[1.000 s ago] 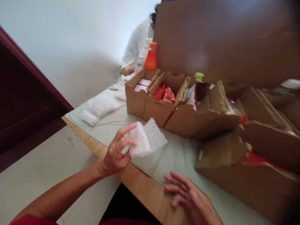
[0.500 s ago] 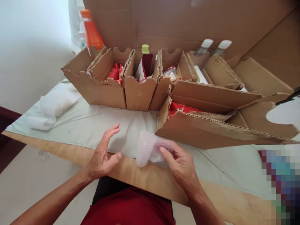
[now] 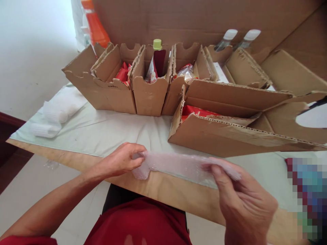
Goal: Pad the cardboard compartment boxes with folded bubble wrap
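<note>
Stretching between hands: bubble wrap; left hand, right hand pinching ends.

A single camera, worn on the person's head, looked forward and steeply down over the near edge of the counter. It sat close: the left grip and right grip filled the lower frame, with the red lap at bottom centre. The cardboard boxes crossed the upper half, farther off, and a cardboard wall closed the top.
</note>
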The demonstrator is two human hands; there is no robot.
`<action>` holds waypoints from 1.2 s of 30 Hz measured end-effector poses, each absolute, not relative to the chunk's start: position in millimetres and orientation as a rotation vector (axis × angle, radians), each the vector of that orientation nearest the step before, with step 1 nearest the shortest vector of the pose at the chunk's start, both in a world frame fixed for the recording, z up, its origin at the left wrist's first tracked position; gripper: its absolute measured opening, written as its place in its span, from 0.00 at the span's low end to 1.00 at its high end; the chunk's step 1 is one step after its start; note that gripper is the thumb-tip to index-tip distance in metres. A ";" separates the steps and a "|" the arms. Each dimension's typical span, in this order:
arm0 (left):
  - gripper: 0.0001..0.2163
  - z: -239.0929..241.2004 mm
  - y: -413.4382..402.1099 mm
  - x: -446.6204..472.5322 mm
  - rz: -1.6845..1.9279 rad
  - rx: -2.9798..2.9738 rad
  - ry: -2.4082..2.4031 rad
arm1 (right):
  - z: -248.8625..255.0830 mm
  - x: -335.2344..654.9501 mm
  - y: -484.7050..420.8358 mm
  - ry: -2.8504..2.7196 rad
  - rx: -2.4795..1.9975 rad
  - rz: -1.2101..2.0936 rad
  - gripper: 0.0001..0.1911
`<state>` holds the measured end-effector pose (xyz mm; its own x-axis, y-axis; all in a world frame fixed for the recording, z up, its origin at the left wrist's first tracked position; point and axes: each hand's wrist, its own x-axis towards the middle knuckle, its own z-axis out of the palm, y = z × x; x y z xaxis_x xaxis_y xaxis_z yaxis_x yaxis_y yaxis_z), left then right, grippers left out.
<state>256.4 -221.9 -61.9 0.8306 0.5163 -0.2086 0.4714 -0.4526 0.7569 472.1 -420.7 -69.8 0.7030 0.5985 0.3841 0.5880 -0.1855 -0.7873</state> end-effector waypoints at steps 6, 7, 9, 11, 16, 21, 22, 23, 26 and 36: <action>0.11 -55.6 -212.9 242.9 0.082 1.784 0.696 | -90.0 488.1 -437.9 -0.787 -1.888 0.079 0.11; 0.13 -58.6 -210.8 245.5 0.092 1.823 0.721 | -95.6 491.2 -437.2 -0.784 -1.899 0.090 0.12; 0.17 -69.9 -206.9 251.4 0.155 2.026 0.834 | -108.7 498.9 -436.9 -0.814 -1.960 0.122 0.16; 0.19 -84.3 -206.4 254.2 0.329 2.317 0.964 | -121.5 507.4 -440.7 -0.873 -2.051 0.124 0.22; 0.13 -98.1 -229.5 248.1 0.741 2.681 0.776 | -126.6 506.4 -448.7 -1.114 -2.080 -0.175 0.21; 0.12 -101.6 -251.1 256.5 0.565 2.757 0.501 | -114.9 447.8 -392.8 -1.802 -1.834 0.050 0.19; 0.11 -106.1 -250.9 259.0 0.498 2.776 0.514 | -116.6 437.6 -380.5 -1.915 -1.807 0.130 0.19; 0.10 -111.5 -249.5 260.9 0.444 2.792 0.535 | -119.8 431.0 -372.1 -2.003 -1.784 0.178 0.19; 0.09 -126.9 -243.6 261.4 0.389 2.809 0.554 | -134.3 437.9 -382.7 -2.091 -1.809 0.197 0.21; 0.09 -116.4 -241.5 249.1 0.596 2.675 0.684 | -126.2 539.7 -491.6 -1.574 -2.160 -0.207 0.14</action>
